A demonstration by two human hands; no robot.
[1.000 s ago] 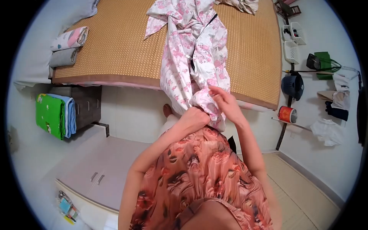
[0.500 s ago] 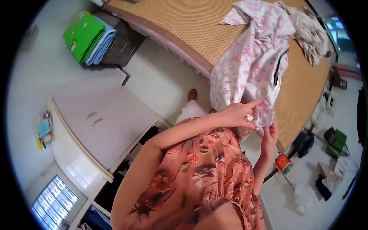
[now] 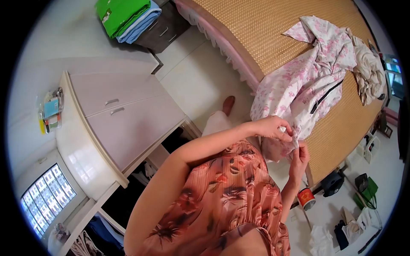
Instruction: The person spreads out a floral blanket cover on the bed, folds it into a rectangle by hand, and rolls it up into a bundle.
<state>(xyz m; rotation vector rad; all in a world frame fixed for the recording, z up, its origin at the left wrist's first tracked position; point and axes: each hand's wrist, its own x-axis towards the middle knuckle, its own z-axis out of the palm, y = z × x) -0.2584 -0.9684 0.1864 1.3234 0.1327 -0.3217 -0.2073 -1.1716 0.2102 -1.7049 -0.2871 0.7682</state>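
Observation:
A white garment with pink flowers (image 3: 294, 79) lies across the edge of the woven mat, its near end hanging off the bed. My left hand (image 3: 273, 128) pinches the gathered near end, with a small white piece showing between the fingers. Just to its right, my right hand (image 3: 300, 155) grips the same cloth with fingertips close to those of the left. A dark strip (image 3: 326, 96) shows along an opening in the garment. Folds hide part of the held cloth.
The bed mat (image 3: 256, 25) extends beyond the garment, with a beige crumpled cloth (image 3: 367, 70) at right. Folded green cloth (image 3: 121, 15) sits on dark drawers at upper left. A lilac cabinet (image 3: 128, 115) stands at left; a red container (image 3: 306, 198) is at lower right.
The view has turned, so the bed now sits at upper right. My right hand, raised with fingers loose a second ago, now pinches the cloth beside my left hand.

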